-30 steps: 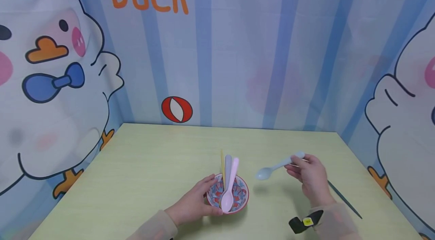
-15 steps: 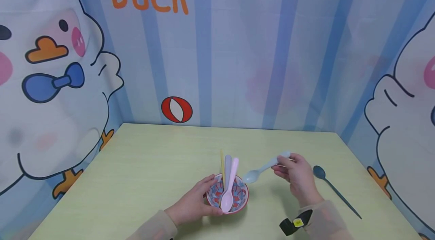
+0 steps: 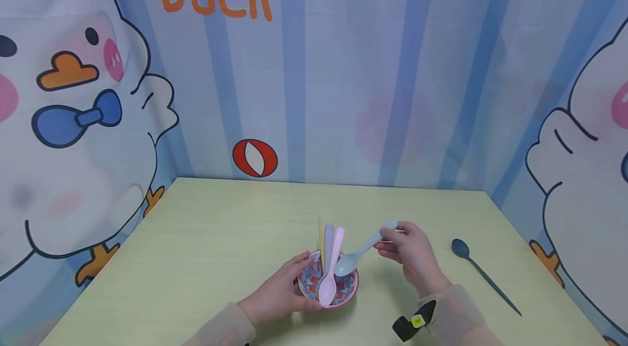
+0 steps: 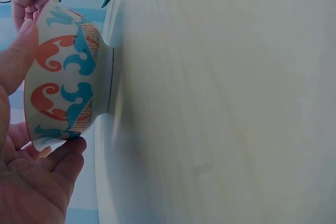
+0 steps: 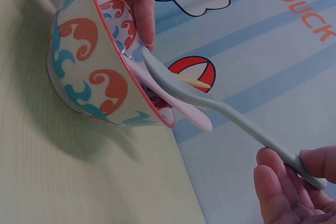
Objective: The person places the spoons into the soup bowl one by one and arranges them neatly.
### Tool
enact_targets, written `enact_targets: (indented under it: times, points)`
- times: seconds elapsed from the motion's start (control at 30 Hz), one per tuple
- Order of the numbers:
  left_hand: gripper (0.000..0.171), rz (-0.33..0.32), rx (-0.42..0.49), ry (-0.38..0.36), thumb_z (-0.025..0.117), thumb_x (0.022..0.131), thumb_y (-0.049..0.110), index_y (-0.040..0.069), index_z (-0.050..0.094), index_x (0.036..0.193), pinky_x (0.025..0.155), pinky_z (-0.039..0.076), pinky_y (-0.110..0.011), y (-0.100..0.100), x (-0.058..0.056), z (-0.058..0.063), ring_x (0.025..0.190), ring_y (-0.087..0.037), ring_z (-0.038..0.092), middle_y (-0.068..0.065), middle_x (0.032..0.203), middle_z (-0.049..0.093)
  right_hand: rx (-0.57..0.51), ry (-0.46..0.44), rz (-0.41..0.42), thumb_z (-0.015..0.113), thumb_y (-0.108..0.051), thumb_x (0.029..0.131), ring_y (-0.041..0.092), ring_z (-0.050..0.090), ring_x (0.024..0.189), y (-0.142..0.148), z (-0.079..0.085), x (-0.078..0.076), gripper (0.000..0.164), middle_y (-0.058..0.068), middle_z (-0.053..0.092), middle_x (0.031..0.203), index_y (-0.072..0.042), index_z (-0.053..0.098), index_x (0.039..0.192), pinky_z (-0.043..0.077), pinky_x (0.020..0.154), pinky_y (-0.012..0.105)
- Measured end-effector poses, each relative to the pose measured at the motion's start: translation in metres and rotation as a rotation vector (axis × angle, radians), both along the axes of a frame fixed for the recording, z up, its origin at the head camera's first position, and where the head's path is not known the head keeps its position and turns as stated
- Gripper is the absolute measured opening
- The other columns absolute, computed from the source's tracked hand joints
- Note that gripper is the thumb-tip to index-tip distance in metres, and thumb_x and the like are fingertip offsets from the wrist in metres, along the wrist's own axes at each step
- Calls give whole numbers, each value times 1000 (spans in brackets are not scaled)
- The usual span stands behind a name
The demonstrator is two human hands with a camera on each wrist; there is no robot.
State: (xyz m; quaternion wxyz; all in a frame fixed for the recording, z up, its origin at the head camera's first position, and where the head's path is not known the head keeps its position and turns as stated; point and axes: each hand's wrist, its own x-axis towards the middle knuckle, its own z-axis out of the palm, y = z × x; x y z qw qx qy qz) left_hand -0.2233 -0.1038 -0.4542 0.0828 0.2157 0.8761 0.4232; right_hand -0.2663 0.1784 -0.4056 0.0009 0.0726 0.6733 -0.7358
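Observation:
My left hand grips a patterned bowl from its left side, thumb by the near rim and fingers along the far side. Inside the bowl lean a pink spoon, a lilac-grey handle and a thin yellow stick. My right hand pinches the end of a pale blue spoon, tilted with its head down over the bowl's right part. In the right wrist view that spoon crosses above the pink handle. Red and blue swirls cover the bowl's outside.
A dark teal long-handled spoon lies on the pale yellow table, right of my right hand. Behind the table hangs a striped blue backdrop printed with ducks, also along both sides.
My right hand has moved left with the pale blue spoon, bringing its head from right of the bowl to over it. The teal spoon's head has come into view. My left hand stays put.

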Motion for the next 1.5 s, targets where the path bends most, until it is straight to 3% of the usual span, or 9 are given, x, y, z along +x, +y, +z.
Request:
enact_targets:
  times: [0.4,0.8,1.17,1.5]
  points:
    - [95,-10,-18,20,82,74,41,3,36,147,109,28,-55,0,-2,1,140,-35,26,-11,156,25,73,-15,97,63,-9,93,22,69,73,-16,-4,-3,27,13,67,89,3,52,115,58,69,33]
    - [96,-9,-26,23,82,73,43,3,36,147,110,27,-54,-1,-2,2,141,-35,25,-10,156,25,112,-42,193,64,-5,90,19,67,66,-29,-14,-9,23,13,67,85,4,53,108,58,64,32]
    - [97,-7,-25,18,83,73,41,2,35,147,110,28,-54,0,-1,3,140,-36,26,-10,156,26,233,-40,200,66,-9,90,20,66,69,-36,-18,-13,22,11,69,83,3,60,107,57,68,35]
    - [96,-10,-27,7,82,74,42,2,35,147,109,28,-55,0,1,4,140,-37,26,-11,156,25,324,-29,188,65,-14,92,19,66,73,-43,-25,-15,31,9,70,86,3,60,118,57,72,34]
